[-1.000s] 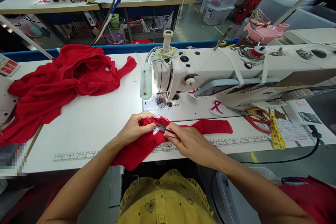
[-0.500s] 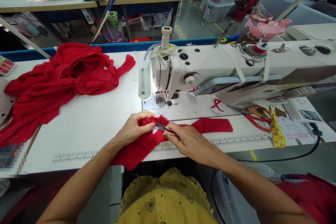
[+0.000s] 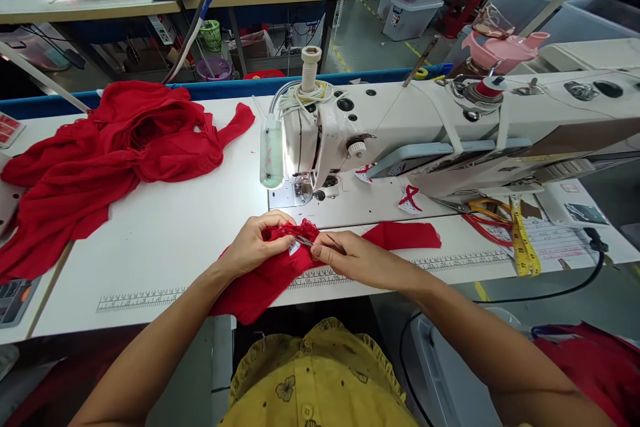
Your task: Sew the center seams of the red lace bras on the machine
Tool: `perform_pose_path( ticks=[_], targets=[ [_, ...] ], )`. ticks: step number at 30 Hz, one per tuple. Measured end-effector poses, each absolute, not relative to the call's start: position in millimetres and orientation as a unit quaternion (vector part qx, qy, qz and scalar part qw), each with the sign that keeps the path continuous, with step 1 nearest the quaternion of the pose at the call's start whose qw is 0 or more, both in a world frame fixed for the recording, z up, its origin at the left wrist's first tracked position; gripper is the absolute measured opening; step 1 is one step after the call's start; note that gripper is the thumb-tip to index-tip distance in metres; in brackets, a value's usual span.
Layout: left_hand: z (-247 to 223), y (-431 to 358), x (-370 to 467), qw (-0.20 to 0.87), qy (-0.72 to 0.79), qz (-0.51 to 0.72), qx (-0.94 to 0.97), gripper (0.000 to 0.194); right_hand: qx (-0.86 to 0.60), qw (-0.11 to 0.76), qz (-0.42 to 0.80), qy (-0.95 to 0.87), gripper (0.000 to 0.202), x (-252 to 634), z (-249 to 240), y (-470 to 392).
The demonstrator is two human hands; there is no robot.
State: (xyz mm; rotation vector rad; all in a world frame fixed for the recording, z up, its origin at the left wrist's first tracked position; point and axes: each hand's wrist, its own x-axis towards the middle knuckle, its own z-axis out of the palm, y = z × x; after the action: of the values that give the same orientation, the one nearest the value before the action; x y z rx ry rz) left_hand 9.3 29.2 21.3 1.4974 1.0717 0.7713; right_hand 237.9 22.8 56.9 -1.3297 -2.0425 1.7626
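My left hand (image 3: 260,243) pinches the lace-edged top of a red garment (image 3: 265,285) between thumb and fingers. A small white label on the garment shows just below the thumb. In my right hand (image 3: 353,257) is a pair of thread snips (image 3: 304,240), its blades pointing left at the lace beside my left thumb. My right fingers hide most of the handles. The garment lies on the table edge, one part hanging toward my lap and a red strip reaching out to the right behind my right hand.
A white sewing machine (image 3: 327,127) stands just beyond my hands. More red fabric (image 3: 150,133) is heaped on the left. Large scissors (image 3: 487,220), a yellow tape measure (image 3: 523,240) and papers lie at right. A ruler (image 3: 140,299) runs along the table's front edge.
The snips have turned slightly in my right hand, and their blades look closer together. My left hand keeps its hold on the garment. The whole view has shifted a little.
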Motion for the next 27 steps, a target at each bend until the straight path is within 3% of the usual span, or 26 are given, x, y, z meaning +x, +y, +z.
perform_pose_path(
  ticks=[7,17,27],
  targets=[
    [22.3,29.3,10.9,0.542,0.443,0.316,0.640,0.015,-0.453,-0.062,0.666,-0.589,0.049,245.1,71.1,37.8],
    [23.8,29.7,11.8,0.547,0.447,0.306,0.638,0.014,-0.409,-0.005,0.636,-0.654,0.042,243.2,71.5,35.2],
    [22.0,28.8,11.3,0.548,0.448,0.301,0.639,0.015,-0.414,-0.011,0.612,-0.674,0.042,244.2,72.8,34.9]
  ],
)
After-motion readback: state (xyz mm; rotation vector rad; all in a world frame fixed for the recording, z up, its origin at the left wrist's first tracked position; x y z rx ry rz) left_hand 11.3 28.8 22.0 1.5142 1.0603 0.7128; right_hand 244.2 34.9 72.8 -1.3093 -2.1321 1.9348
